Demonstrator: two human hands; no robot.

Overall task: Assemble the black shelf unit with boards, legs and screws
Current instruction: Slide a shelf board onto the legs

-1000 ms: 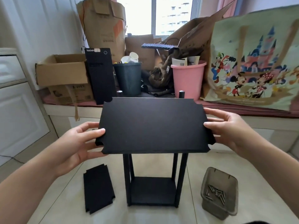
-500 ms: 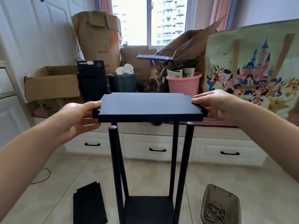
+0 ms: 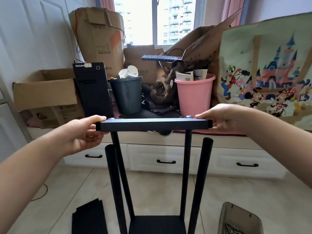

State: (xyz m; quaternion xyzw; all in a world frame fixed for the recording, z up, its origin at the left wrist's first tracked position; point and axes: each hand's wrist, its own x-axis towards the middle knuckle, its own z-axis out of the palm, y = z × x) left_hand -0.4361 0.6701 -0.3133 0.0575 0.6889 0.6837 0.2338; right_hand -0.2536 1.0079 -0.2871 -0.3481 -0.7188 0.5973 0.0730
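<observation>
A black shelf board point(image 3: 154, 124) is seen edge-on, held level between both hands above the frame. The left hand point(image 3: 79, 134) grips its left end, fingers curled over the top and thumb underneath; the right hand point(image 3: 224, 118) holds the right end with fingers laid over the top edge and curled round the corner. The board is matte black, flat and thick-edged, with a notched corner showing at each end.

Below it four black legs point(image 3: 200, 179) rise from the bottom board point(image 3: 157, 224), which stands on the tiled floor point(image 3: 152, 191). The two far legs reach up to the underside of the held board, and their round tops show at its rear corners. The two near legs end below the board, apart from it, their tops bare.

A spare black board point(image 3: 89, 218) lies flat on the floor to the left of the frame. To the right sits a clear plastic tray point(image 3: 239, 218) holding screws point(image 3: 233, 229).
</observation>
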